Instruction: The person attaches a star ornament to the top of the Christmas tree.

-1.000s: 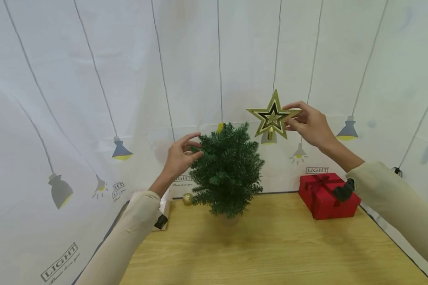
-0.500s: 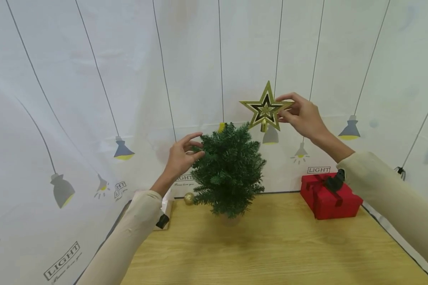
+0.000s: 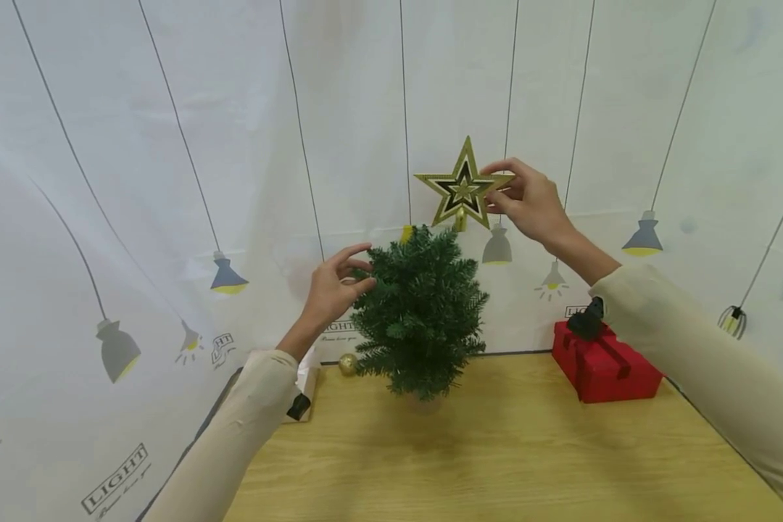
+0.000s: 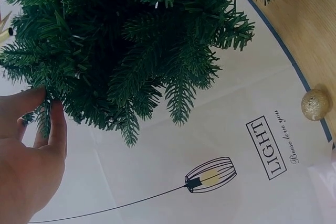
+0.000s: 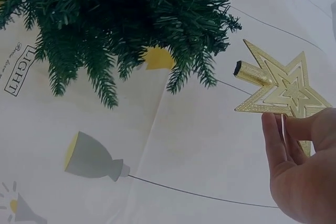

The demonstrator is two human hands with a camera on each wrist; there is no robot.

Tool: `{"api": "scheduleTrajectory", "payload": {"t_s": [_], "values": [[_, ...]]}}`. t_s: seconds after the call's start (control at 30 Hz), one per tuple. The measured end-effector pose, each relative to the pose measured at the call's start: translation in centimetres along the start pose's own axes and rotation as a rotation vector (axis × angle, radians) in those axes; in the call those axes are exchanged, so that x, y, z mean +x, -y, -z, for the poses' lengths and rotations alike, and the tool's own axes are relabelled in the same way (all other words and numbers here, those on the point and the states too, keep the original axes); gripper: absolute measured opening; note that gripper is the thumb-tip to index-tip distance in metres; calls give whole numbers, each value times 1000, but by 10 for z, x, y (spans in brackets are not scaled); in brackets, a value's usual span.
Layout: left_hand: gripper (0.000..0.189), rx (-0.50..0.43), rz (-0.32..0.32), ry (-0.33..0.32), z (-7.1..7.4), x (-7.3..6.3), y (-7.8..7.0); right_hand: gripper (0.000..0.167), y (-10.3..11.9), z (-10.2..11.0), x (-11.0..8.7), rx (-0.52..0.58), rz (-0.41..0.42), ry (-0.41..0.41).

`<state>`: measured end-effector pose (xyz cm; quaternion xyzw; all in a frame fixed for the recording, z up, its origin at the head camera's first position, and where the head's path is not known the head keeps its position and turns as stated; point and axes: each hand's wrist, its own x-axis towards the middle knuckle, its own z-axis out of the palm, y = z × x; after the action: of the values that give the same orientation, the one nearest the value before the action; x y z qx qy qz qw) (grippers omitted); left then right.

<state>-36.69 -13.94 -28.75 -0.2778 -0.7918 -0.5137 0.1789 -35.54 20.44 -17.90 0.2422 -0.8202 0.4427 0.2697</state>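
A small green artificial Christmas tree [image 3: 424,312] stands upright on the wooden table. At its upper left, my left hand [image 3: 331,292] pinches a branch tip [image 4: 46,116] between thumb and fingers, as the left wrist view shows. My right hand [image 3: 528,201] holds a gold star tree topper [image 3: 465,190] by its right point, thumb in front and fingers behind. The star is upright, its short tube [image 5: 253,73] pointing down just above the right side of the treetop. In the right wrist view the tube's end is apart from the branches.
A red gift box [image 3: 616,368] with a dark ribbon sits at the table's right, partly behind the right sleeve. A gold ball [image 3: 348,365] lies left of the tree. A pale box [image 3: 308,384] is half hidden by the left sleeve. A printed white backdrop [image 3: 352,109] rises behind.
My right hand has moved left and upward with the star, from right of the tree to over its top. The left hand stays at the branch.
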Motion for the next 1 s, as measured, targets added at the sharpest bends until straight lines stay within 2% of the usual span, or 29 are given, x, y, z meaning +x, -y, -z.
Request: {"api": "scheduleTrajectory", "payload": {"t_s": [0.4, 1.0], "values": [[61, 20, -8, -9, 2, 1, 0, 35, 13, -24, 20, 40, 24, 5], [60, 8, -2, -13, -5, 2, 0, 33, 15, -47, 34, 74, 39, 26]]}}
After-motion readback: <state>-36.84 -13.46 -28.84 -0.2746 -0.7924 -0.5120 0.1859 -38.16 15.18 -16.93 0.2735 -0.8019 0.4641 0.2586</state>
